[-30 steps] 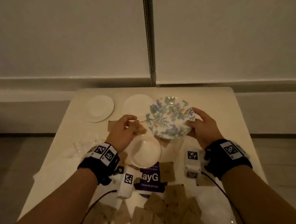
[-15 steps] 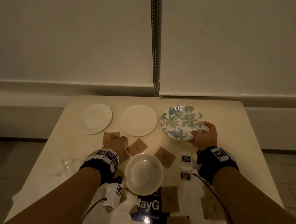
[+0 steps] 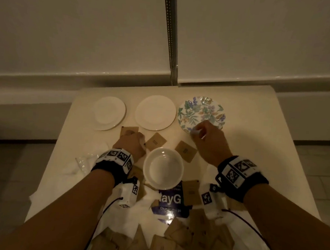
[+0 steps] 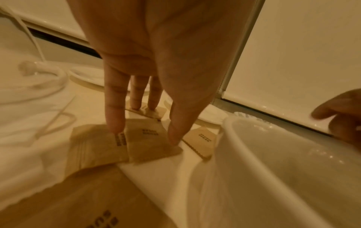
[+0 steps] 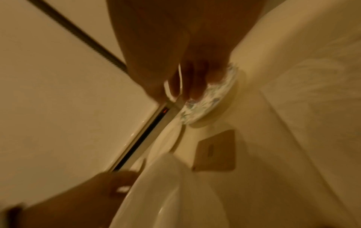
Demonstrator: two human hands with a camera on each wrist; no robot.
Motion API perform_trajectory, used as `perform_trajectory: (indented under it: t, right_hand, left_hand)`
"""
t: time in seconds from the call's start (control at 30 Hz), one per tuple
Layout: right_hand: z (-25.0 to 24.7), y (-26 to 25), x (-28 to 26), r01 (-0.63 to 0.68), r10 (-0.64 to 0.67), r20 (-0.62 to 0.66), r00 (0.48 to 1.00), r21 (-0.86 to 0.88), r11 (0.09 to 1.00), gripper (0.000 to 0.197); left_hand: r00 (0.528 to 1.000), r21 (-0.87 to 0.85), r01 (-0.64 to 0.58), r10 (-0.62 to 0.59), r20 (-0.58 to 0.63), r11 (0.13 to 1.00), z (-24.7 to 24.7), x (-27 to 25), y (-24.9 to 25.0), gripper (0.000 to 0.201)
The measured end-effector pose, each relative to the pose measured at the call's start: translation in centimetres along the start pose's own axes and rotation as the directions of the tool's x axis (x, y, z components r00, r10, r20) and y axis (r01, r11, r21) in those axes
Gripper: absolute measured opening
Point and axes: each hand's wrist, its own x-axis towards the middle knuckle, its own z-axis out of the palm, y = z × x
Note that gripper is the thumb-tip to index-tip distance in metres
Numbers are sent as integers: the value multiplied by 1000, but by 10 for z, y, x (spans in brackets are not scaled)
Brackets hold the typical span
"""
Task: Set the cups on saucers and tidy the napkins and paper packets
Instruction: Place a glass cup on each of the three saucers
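A floral saucer (image 3: 201,111) lies at the back right of the table, in line with two white saucers (image 3: 109,112) (image 3: 155,113). My right hand (image 3: 202,132) grips its near rim with curled fingers; in the blurred right wrist view my right hand (image 5: 185,86) covers part of the floral saucer (image 5: 207,106). A white cup (image 3: 163,167) stands empty at the centre between my wrists. My left hand (image 3: 132,144) is just left of it. In the left wrist view my left hand (image 4: 144,135) touches a brown paper packet (image 4: 150,138) with straight fingers.
More brown packets (image 3: 155,141) (image 3: 185,151) lie behind the cup, and a heap of them (image 3: 183,240) fills the front edge. A blue printed packet (image 3: 169,199) sits under the cup's near side. White napkins (image 3: 77,170) spread at the left. The table's (image 3: 254,148) right side is bare.
My right hand has carried the floral saucer from mid-air to the back right and lowered it flat. My left hand has dropped onto the brown packets.
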Motion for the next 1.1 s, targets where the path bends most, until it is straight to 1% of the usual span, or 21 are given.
perform_trajectory:
  t: [0.03,0.07,0.1,0.13,0.17,0.2,0.23,0.27,0.3,0.33,0.37,0.4,0.43,0.47,0.53,0.63,0.77,0.87,0.93,1.0,1.1]
  right_hand:
    - [8,-6,-10,-9,15,225,974,-26,1000,28]
    - [16,-10,-19,-5,39,407,912,-83,997,35]
    - [24,-12,-26,21,58,509,859,-149,989,41]
    - [31,-12,-32,47,69,544,836,-198,979,44]
    - [35,-11,-36,53,74,532,843,-219,974,43]
    - [37,-11,-39,34,80,502,861,-213,976,39]
    - [38,-11,-40,8,87,471,878,-196,981,33]
    - [38,-12,-41,-12,94,452,887,-181,983,30]
    - [38,-13,-41,-20,96,442,892,-172,985,28]
    - [38,-14,-42,-19,92,434,896,-169,985,27]
    - [38,-16,-42,-17,89,426,900,-171,985,27]
    - [39,-16,-43,-15,87,418,904,-173,985,27]
    - [38,-17,-45,-8,82,415,906,-177,984,27]
    - [39,-18,-46,-2,78,415,907,-182,983,26]
    - [39,-18,-48,1,85,425,901,-196,981,28]
    - [41,-17,-56,-5,97,431,897,-210,978,35]
    - [47,-17,-70,17,66,413,908,-195,981,57]
    - [44,-16,-79,28,25,404,914,-124,992,73]
    - [41,-14,-88,28,16,452,892,-92,995,94]
    - [40,-12,-99,43,26,510,860,-124,991,111]
    - [36,-6,-110,42,17,553,833,-94,995,116]
  left_hand:
    - [999,-30,-15,14,-51,999,-1,-4,-1,39]
    - [994,-58,-35,29,-103,998,-1,-8,-1,35]
    - [988,-87,-60,46,-149,994,-1,-13,-1,34]
    - [980,-126,-92,67,-190,988,0,-19,-1,34]
    - [972,-198,-129,84,-220,972,1,-26,0,35]
    - [969,-308,-161,90,-231,938,4,-35,2,37]
    - [972,-428,-188,104,-211,884,7,-46,5,44]
    - [974,-513,-219,152,-170,830,11,-57,10,59]
    - [967,-511,-256,222,-128,821,16,-67,15,78]
    - [954,-433,-297,288,-90,851,22,-74,20,99]
    - [938,-317,-340,342,-52,885,28,-79,24,117]
    - [927,-200,-371,374,-20,907,33,-80,27,131]
    - [924,-108,-379,381,-2,919,37,-81,31,138]
    - [926,-43,-377,377,-6,925,40,-81,33,139]
    - [929,24,-366,367,-46,930,45,-79,34,133]
    - [932,23,-354,354,-78,935,49,-78,33,128]
    - [937,-7,-342,341,-77,940,52,-78,33,125]
    - [923,9,-369,367,-112,930,57,-82,31,115]
    - [925,0,-365,363,-116,931,61,-90,29,113]
    - [927,3,-367,366,-77,930,64,-98,28,119]
    - [923,34,-380,382,-44,924,67,-111,24,126]
